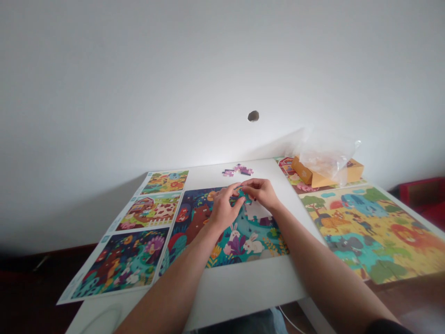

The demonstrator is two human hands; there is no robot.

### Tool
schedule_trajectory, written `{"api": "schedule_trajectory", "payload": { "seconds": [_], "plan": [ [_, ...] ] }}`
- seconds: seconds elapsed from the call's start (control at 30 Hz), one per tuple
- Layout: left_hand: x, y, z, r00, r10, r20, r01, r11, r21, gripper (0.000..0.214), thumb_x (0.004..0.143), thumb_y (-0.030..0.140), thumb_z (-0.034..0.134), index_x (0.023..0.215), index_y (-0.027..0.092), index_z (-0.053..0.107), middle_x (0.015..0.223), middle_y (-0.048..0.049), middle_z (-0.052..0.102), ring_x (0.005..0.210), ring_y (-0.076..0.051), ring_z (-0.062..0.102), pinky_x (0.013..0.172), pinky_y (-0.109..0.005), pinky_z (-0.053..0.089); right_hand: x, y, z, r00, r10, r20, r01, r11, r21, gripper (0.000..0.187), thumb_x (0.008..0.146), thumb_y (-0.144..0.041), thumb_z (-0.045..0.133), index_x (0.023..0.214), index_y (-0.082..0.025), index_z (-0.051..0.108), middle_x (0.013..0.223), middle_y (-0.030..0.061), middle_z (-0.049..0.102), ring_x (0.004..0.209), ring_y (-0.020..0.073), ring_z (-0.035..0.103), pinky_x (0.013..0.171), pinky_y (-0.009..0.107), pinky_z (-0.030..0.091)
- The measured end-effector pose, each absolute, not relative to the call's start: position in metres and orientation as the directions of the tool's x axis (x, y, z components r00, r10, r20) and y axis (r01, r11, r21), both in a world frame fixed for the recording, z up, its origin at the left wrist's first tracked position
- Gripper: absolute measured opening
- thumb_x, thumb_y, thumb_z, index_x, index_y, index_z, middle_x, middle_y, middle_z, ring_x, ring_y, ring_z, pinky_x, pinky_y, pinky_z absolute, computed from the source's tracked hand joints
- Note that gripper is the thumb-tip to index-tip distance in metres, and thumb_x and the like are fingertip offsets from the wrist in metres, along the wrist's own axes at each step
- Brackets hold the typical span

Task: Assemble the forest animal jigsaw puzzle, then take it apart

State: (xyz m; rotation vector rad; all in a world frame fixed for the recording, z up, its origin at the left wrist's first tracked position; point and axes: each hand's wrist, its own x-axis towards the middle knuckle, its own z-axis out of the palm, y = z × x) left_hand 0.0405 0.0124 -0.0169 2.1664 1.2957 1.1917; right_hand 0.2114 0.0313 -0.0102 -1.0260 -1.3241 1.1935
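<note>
A partly assembled jigsaw puzzle (201,218) with a bear and white rabbits lies on the white table. Over its upper right part, my left hand (225,204) and my right hand (261,192) meet with bent fingers. Between the fingertips shows a small teal puzzle piece (244,194), partly covered by the fingers. My left thumb and fingers close on its left side; my right hand pinches its right side. A white gap (257,211) in the picture lies just below my right hand.
Loose purple puzzle pieces (238,170) lie by the wall. A reference sheet (120,260) with several pictures is at the left. On the right are a savanna puzzle (368,232), an orange box (327,178) and a clear plastic bag (323,153).
</note>
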Motion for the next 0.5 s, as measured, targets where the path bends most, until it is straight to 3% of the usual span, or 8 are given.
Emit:
{"api": "schedule_trajectory", "payload": {
  "seconds": [0.13, 0.3, 0.4, 0.5],
  "plan": [
    [0.04, 0.017, -0.022, 0.205, 0.861, 0.465, 0.581, -0.49, 0.65, 0.029, 0.085, 0.025, 0.063, 0.113, 0.023, 0.065, 0.088, -0.0038, 0.071, 0.086, -0.02, 0.067, 0.082, -0.033, 0.05, 0.211, 0.031, -0.014, -0.068, 0.983, 0.172, 0.02, 0.174, -0.985, 0.035, 0.07, -0.037, 0.073, 0.098, -0.016, 0.066, 0.055, -0.0026, 0.063, 0.047, 0.0125, 0.054, 0.051, 0.025, 0.042],
    [0.036, 0.021, -0.025, 0.02, 0.878, 0.479, 0.643, -0.378, 0.666, 0.017, 0.084, 0.026, 0.062, 0.1, 0.022, 0.067, 0.085, -0.0034, 0.072, 0.083, -0.02, 0.067, 0.08, -0.033, 0.049, 0.216, 0.033, -0.019, 0.003, 0.984, 0.179, 0.322, 0.169, -0.932, 0.016, 0.069, -0.028, 0.068, 0.081, -0.019, 0.07, 0.06, 0.0005, 0.066, 0.055, 0.0153, 0.058, 0.055, 0.026, 0.041],
    [0.031, 0.023, -0.027, -0.134, 0.88, 0.455, 0.714, -0.233, 0.661, 0.02, 0.083, 0.026, 0.062, 0.102, 0.023, 0.067, 0.085, -0.005, 0.073, 0.082, -0.023, 0.067, 0.08, -0.036, 0.047, 0.223, 0.034, -0.019, 0.227, 0.942, 0.247, 0.569, 0.077, -0.818, 0.017, 0.069, -0.021, 0.06, 0.08, -0.022, 0.073, 0.067, 0.0024, 0.069, 0.064, 0.018, 0.06, 0.061, 0.028, 0.042],
    [0.028, 0.026, -0.03, -0.188, 0.882, 0.431, 0.747, -0.157, 0.646, 0.022, 0.083, 0.027, 0.062, 0.104, 0.024, 0.067, 0.085, -0.0062, 0.074, 0.08, -0.024, 0.067, 0.08, -0.039, 0.046, 0.232, 0.034, -0.02, 0.446, 0.853, 0.271, 0.654, -0.104, -0.749, 0.024, 0.07, -0.017, 0.056, 0.083, -0.024, 0.075, 0.072, 0.0059, 0.071, 0.068, 0.021, 0.062, 0.064, 0.03, 0.041]
  ]
}}
